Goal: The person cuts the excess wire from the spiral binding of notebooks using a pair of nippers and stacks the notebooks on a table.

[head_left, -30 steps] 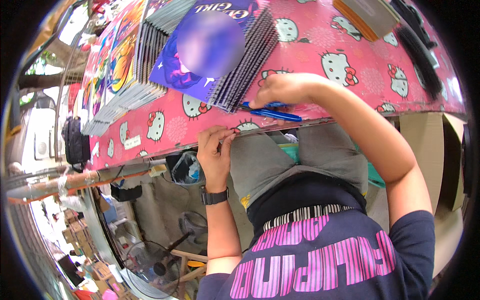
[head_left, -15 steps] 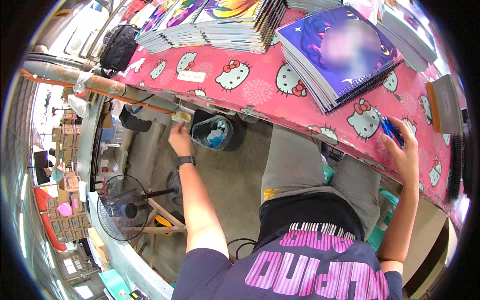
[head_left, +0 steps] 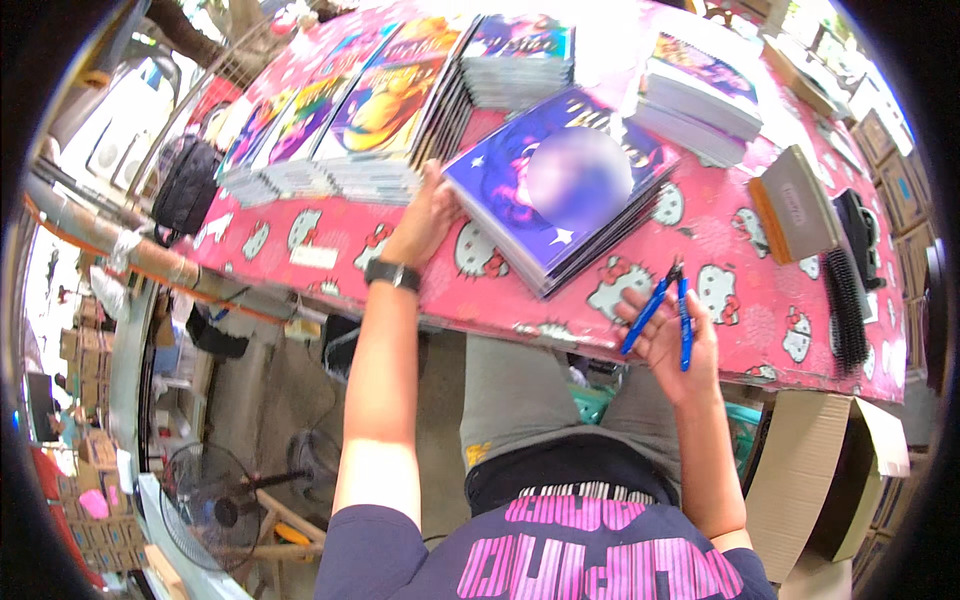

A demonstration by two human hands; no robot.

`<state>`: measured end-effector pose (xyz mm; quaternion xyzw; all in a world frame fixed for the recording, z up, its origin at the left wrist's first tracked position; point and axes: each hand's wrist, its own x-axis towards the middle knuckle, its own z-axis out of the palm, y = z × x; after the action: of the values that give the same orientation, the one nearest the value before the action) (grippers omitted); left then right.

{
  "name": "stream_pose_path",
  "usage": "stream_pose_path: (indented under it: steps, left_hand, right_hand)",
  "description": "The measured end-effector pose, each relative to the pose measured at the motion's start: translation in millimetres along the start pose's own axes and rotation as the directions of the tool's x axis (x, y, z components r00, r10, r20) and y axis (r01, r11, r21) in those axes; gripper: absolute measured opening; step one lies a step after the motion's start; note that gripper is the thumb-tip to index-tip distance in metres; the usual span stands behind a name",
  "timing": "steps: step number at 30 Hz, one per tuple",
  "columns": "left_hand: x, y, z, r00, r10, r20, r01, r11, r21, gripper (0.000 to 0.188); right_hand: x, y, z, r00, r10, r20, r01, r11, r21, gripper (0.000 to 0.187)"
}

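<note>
A stack of spiral-bound notebooks (head_left: 500, 215) with a purple-blue illustrated cover lies at an angle on the pink patterned table cover. My left hand (head_left: 428, 218), a dark watch on its wrist, is at the stack's left corner with fingers stretched out and nothing in them. Whether its fingertips touch the notebooks I cannot tell. Over the table's front edge, my right hand (head_left: 672, 340) is turned palm up. It holds a pair of blue-handled side cutters (head_left: 685, 325), jaws pointing away from me and handles spread.
Several more notebook stacks (head_left: 395, 105) stand at the back left, and another stack (head_left: 700, 100) at the back right. A grey-and-orange block-shaped object (head_left: 795, 205) and a black brush (head_left: 845, 310) lie at the right. An open cardboard box (head_left: 810, 470) and a fan (head_left: 215, 505) flank me.
My left hand has risen from beside the waste bin to the notebook stack. My right hand has moved left with the side cutters and turned palm up. The view has shifted toward the table.
</note>
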<state>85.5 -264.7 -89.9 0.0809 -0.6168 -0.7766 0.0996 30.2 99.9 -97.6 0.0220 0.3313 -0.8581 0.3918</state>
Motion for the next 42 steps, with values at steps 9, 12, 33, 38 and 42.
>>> stream_pose_path:
  steps: [9, 12, 33, 38, 42]
  left_hand:
    - [-100, -32, 43, 0.993, -0.097, 0.072, 0.11, 0.972, -0.208, 0.054]
    - [-137, -40, 109, 0.971, -0.201, 0.128, 0.224, 0.955, -0.194, 0.07]
    - [-3, -45, 291, 0.908, -0.06, 0.415, 0.139, 0.977, -0.163, 0.07]
    - [-63, 9, 195, 0.965, 0.221, 0.138, -0.227, 0.973, 0.029, 0.012]
    - [-58, 1, 200, 0.865, 0.446, -0.232, -0.362, 0.872, 0.329, 0.027]
  right_hand:
    - [-6, -4, -2, 0.943, -0.261, -0.206, 0.253, 0.965, -0.061, 0.042]
    - [-23, -32, -27, 0.861, -0.434, -0.264, 0.411, 0.901, -0.138, 0.041]
    - [-47, -62, -56, 0.924, -0.375, -0.071, 0.379, 0.923, 0.066, 0.052]
    - [-47, -57, -25, 0.933, -0.358, 0.03, 0.315, 0.777, -0.545, 0.05]
    - [-18, -37, 9, 0.687, -0.549, 0.476, 0.479, -0.15, -0.865, 0.039]
